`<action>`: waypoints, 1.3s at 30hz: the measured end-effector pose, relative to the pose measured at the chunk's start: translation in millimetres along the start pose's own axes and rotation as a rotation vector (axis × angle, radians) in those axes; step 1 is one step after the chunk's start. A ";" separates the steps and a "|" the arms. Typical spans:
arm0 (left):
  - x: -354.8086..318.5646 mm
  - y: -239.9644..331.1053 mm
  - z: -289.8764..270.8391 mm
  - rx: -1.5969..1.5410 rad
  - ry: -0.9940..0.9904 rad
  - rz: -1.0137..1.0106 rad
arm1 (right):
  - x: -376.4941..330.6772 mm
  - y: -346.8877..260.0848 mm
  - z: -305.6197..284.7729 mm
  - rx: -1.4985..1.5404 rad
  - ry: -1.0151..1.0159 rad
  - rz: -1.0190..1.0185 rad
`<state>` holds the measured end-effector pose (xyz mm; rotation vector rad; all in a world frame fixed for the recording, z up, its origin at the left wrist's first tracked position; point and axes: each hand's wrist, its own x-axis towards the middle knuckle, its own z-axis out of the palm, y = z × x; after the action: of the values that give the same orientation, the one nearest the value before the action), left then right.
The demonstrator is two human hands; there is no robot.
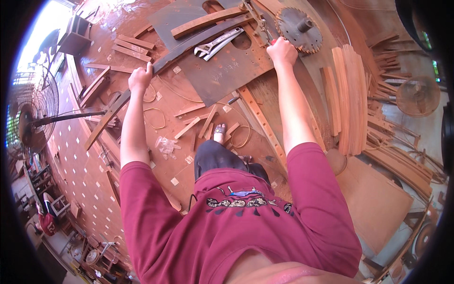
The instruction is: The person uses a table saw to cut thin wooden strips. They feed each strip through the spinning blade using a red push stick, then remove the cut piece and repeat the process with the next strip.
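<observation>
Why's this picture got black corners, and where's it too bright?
Head view: the fisheye lens likely leaves those black corners and may bow the wooden strip in the left hand; head view: upper-left light glares white above the pedestal fan; head view: the circular saw blade shows crisp teeth.

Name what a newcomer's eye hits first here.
The large round grey metal saw blade at upper right, its teeth bare, with the right hand just below and left of it in this view. Next, the long narrow dark strip slanting across the upper left, gripped by the left hand. Then the silver adjustable wrench on the flat grey tabletop, top centre.
</observation>
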<state>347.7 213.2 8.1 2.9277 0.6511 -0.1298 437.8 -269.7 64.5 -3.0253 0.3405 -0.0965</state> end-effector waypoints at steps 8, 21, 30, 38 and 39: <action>-11.5 5.4 -2.6 0.000 0.050 0.001 | -4.1 10.7 -6.2 0.126 -0.091 -0.052; -178.4 36.3 27.0 -0.010 0.068 0.014 | -84.8 150.9 12.6 0.245 -0.178 0.013; -312.4 62.5 47.7 -0.041 0.036 -0.012 | -163.9 265.3 14.5 0.839 -0.640 0.215; -384.8 77.2 66.8 -0.039 0.100 0.008 | -210.3 332.7 9.6 0.792 -0.627 0.163; -392.4 79.4 67.4 -0.044 0.086 0.021 | -214.3 340.3 10.7 0.789 -0.627 0.156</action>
<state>23.8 -31.2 -4.4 2.9107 0.6262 0.0125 155.7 -550.9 8.0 -2.0966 0.3587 0.5724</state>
